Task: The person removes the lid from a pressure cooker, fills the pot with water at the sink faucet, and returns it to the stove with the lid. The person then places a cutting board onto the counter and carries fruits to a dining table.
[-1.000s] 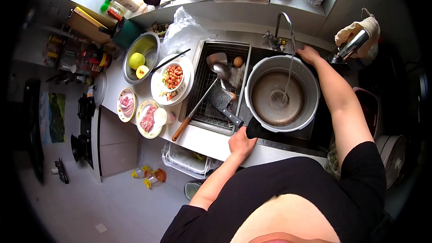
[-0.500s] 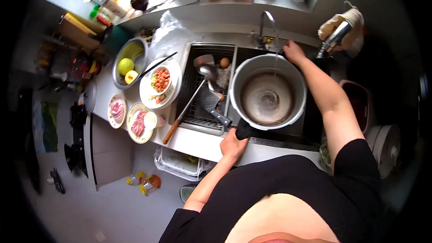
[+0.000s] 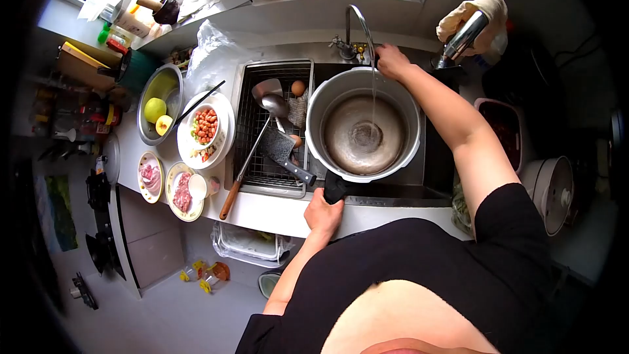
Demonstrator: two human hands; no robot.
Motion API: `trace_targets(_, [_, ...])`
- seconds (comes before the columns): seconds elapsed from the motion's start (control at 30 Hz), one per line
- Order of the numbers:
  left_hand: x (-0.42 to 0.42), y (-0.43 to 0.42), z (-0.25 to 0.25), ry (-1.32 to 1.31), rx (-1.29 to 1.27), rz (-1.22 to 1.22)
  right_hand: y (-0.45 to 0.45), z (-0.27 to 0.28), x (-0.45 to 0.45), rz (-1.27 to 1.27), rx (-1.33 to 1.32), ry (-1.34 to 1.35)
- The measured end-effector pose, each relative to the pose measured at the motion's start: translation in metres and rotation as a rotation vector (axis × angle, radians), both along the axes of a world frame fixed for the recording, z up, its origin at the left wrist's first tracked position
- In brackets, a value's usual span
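Observation:
A large grey metal pot sits in the sink, with shallow water over its brownish bottom. From the curved faucet, a stream falls into it. My left hand is closed around the black handle on the pot's near side. At the far rim, beside the faucet, my right hand is closed at the opposite handle, its fingertips partly hidden. Left of the pot, a wire rack holds a cleaver, a ladle, a spatula and eggs.
On the left counter stand a bowl of peanuts, two plates of raw meat and a metal basin with green fruit. A wooden-handled utensil overhangs the front edge. A lidded pot stands at right.
The whole view has shifted, so the pot and counter appear farther left. Both hands keep their places at the pot. The water stream shows more clearly now.

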State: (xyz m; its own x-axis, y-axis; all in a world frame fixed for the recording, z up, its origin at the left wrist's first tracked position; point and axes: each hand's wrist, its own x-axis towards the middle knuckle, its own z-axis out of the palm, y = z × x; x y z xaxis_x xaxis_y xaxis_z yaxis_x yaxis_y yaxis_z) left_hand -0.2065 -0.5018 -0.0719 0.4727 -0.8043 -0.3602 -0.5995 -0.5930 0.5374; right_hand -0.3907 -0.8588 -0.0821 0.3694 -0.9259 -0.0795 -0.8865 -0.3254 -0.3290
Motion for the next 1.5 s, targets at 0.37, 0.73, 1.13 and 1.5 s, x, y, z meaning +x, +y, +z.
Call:
trace_targets(0.37, [-0.004, -0.002, 0.001, -0.023, 0.009, -0.057, -0.001, 0.014, 0.002, -0.055, 0.249, 0.126])
trace_targets(0.73, [-0.001, -0.007, -0.003, -0.065, -0.018, -0.106, 0.01, -0.006, -0.006, -0.197, 0.086, -0.047])
trace_targets(1.13, [0.005, -0.012, -0.003, -0.132, 0.05, -0.282, 0.102, 0.008, -0.069, -0.335, -0.181, -0.649])
trace_targets(1.5, [0.005, -0.008, -0.011, -0.196, -0.063, -0.351, 0.243, -0.042, -0.111, -0.608, 0.063, -0.31])
